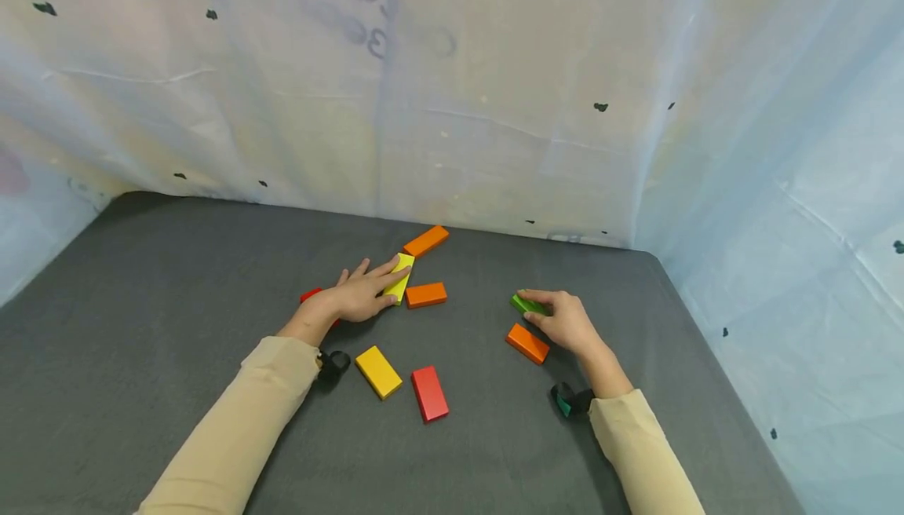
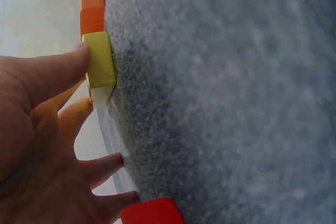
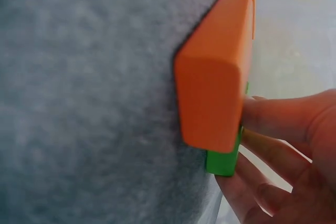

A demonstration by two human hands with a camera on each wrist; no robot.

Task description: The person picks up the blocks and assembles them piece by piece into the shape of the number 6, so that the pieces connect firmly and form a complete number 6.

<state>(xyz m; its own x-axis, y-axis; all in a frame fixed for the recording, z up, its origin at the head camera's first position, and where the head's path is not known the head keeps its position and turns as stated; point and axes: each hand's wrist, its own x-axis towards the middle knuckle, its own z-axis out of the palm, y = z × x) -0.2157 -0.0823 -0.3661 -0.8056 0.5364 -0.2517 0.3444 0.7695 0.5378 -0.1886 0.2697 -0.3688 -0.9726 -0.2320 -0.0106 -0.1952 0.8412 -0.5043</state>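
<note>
My left hand point(image 1: 359, 297) rests over a bright yellow block point(image 1: 399, 289) with its fingers spread. In the left wrist view, the thumb touches the upper edge of that block and another fingertip reaches its far end. A red block point(image 1: 309, 294) lies partly hidden beneath the left hand and wrist. On the right, my right hand point(image 1: 570, 323) pinches a green block point(image 1: 519, 304) between thumb and fingers, low at the cloth. Just nearer than the green block lies an orange block point(image 1: 527, 344); it hides part of the green one in the right wrist view.
Two more orange blocks, a far one point(image 1: 426, 241) and a nearer one point(image 1: 427, 295), lie beside the bright yellow block. Nearer are a deeper yellow block point(image 1: 378, 372) and a red block point(image 1: 430, 394). Whitish sheeting point(image 1: 494, 107) rises behind the dark grey surface point(image 1: 487, 460).
</note>
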